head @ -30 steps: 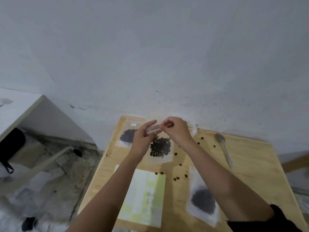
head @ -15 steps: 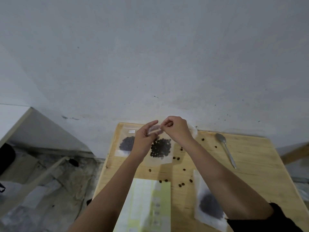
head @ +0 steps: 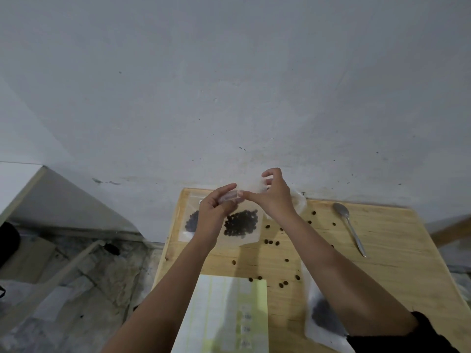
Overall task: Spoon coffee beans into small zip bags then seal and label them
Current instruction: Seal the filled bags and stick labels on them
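Plastic zip bag (head: 240, 224), pinched along its top by our left hand (head: 215, 210) and right hand (head: 276, 200), needs firm pressing end to end.

A left hand (head: 214, 212) covers the right side of a filled bag (head: 190, 222) at the far left of the table (head: 395, 250). The right forearm (head: 344, 276) lies across another bag (head: 318, 324) near the front, hiding part of its dark contents. The top strip of the held zip bag (head: 242, 222) disappears between the fingers of the left hand and the right hand (head: 275, 197). Print on the label sheet (head: 224, 314), cropped by the bottom edge, is too blurred to read.
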{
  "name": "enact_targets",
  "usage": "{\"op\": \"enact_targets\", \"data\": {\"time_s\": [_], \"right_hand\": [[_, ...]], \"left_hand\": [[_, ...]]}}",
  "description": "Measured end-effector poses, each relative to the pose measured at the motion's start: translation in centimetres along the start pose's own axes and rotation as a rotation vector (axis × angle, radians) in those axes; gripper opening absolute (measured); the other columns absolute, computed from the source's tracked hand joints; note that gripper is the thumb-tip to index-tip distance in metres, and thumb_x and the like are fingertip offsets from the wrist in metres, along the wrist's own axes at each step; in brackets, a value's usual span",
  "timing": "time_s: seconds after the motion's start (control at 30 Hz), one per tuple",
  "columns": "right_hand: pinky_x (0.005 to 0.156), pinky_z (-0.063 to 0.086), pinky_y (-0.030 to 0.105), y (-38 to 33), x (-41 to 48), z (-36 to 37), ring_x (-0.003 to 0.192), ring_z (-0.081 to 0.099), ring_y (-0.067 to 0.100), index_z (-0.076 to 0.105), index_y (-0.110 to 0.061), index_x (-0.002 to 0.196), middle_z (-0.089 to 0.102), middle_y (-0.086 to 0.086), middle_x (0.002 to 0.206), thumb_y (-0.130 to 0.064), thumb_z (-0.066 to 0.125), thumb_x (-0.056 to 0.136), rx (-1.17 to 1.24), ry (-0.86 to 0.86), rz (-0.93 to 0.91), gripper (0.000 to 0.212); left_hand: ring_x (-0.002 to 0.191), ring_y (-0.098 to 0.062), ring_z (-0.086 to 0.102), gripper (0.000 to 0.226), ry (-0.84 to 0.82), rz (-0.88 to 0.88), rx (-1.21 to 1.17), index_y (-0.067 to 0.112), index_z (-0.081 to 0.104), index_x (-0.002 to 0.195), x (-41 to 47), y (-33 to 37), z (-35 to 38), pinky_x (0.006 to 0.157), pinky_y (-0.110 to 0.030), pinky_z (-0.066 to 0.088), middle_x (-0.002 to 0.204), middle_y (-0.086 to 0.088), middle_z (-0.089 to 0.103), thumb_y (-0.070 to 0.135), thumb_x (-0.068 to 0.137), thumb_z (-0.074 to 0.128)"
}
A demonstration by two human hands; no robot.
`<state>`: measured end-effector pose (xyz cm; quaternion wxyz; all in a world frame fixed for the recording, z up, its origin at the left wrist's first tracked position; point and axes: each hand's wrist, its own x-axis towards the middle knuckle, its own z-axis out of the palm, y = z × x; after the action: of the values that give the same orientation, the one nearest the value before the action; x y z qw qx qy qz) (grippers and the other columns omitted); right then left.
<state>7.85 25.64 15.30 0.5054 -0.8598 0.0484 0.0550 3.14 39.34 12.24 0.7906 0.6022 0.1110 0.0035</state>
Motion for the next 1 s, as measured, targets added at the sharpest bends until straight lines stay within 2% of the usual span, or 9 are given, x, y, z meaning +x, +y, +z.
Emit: {"op": "enact_targets", "data": {"time_s": [0.1, 0.23, 0.4, 0.47, 0.63, 0.7, 0.8, 0.93, 1.0], "right_hand": [[0.077, 0.039, 0.025, 0.0, -0.4, 0.6, 0.104, 0.050, 0.017, 0.041, -0.022, 0.116, 0.050, 0.000, 0.111, -0.034, 0.086, 0.062, 0.170, -0.017, 0.054, 0.070], [0.078, 0.042, 0.024, -0.4, -0.7, 1.5, 0.089, 0.052, 0.000, 0.045, -0.023, 0.112, 0.053, -0.013, 0.093, -0.029, 0.081, 0.070, 0.228, -0.028, 0.010, 0.056], [0.093, 0.047, 0.038, -0.4, 0.0, 2.6, 0.101, 0.060, 0.020, 0.046, -0.029, 0.110, 0.065, -0.002, 0.086, -0.026, 0.079, 0.074, 0.213, -0.058, 0.012, 0.049], [0.089, 0.049, 0.037, -0.4, 0.2, 2.9, 0.095, 0.062, 0.023, 0.047, -0.029, 0.109, 0.065, 0.005, 0.092, -0.025, 0.079, 0.074, 0.212, -0.064, 0.015, 0.048], [0.080, 0.052, 0.033, -0.7, 0.3, 3.4, 0.088, 0.059, 0.024, 0.049, -0.027, 0.112, 0.056, 0.006, 0.102, -0.016, 0.073, 0.079, 0.189, -0.066, -0.003, 0.043], [0.071, 0.054, 0.023, -0.7, 0.3, 3.5, 0.081, 0.062, 0.023, 0.050, -0.024, 0.113, 0.059, 0.013, 0.106, -0.010, 0.069, 0.082, 0.203, -0.077, -0.007, 0.040], [0.055, 0.048, 0.010, -0.7, 0.2, 3.2, 0.064, 0.063, 0.010, 0.049, -0.021, 0.119, 0.063, 0.015, 0.105, -0.003, 0.059, 0.088, 0.221, -0.115, -0.006, 0.037], [0.070, 0.054, 0.020, -0.6, -0.4, 2.7, 0.069, 0.063, 0.004, 0.046, -0.027, 0.125, 0.060, 0.004, 0.097, -0.011, 0.064, 0.087, 0.210, -0.134, -0.036, 0.045], [0.072, 0.049, 0.021, -0.5, -0.6, 2.6, 0.071, 0.058, 0.005, 0.046, -0.026, 0.123, 0.056, -0.004, 0.089, -0.018, 0.071, 0.082, 0.166, -0.119, -0.049, 0.048]], "left_hand": [[0.090, -0.020, 0.069, 0.025, 0.017, 0.013, -0.034, 0.006, 0.065, 0.111, 0.3, 0.5, -0.2, 0.079, -0.025, 0.055, 0.097, -0.013, 0.070, -0.001, 0.089, 0.056], [0.086, -0.017, 0.068, 0.021, 0.061, 0.034, -0.022, 0.005, 0.066, 0.109, 0.7, 1.0, -0.5, 0.079, -0.024, 0.055, 0.095, -0.012, 0.070, 0.005, 0.088, 0.061], [0.076, -0.009, 0.067, 0.023, 0.100, 0.044, 0.010, 0.002, 0.067, 0.108, 0.8, 1.3, -1.2, 0.070, -0.016, 0.053, 0.086, -0.007, 0.071, 0.004, 0.085, 0.064], [0.076, -0.008, 0.068, 0.023, 0.108, 0.049, 0.034, 0.003, 0.068, 0.107, 0.8, 1.4, -1.5, 0.070, -0.015, 0.053, 0.081, 0.001, 0.072, 0.006, 0.084, 0.067], [0.069, 0.001, 0.066, 0.024, 0.135, 0.052, 0.119, 0.005, 0.069, 0.106, 1.0, 1.5, -1.8, 0.070, -0.012, 0.051, 0.069, 0.015, 0.071, 0.006, 0.082, 0.070], [0.066, 0.000, 0.065, 0.021, 0.155, 0.048, 0.128, 0.005, 0.069, 0.104, 1.2, 1.4, -1.9, 0.068, -0.012, 0.051, 0.064, 0.014, 0.068, 0.005, 0.083, 0.068], [0.060, 0.004, 0.061, 0.018, 0.175, 0.044, 0.139, 0.005, 0.069, 0.102, 1.4, 1.3, -1.9, 0.065, -0.010, 0.048, 0.055, 0.018, 0.062, 0.001, 0.086, 0.062], [0.062, 0.004, 0.062, 0.019, 0.164, 0.049, 0.108, 0.003, 0.069, 0.104, 1.5, 1.3, -2.0, 0.066, -0.010, 0.050, 0.058, 0.021, 0.063, 0.002, 0.086, 0.063], [0.065, 0.003, 0.064, 0.020, 0.145, 0.044, 0.099, 0.004, 0.068, 0.104, 1.5, 1.3, -2.0, 0.065, -0.010, 0.050, 0.065, 0.018, 0.068, 0.004, 0.084, 0.066]]}}
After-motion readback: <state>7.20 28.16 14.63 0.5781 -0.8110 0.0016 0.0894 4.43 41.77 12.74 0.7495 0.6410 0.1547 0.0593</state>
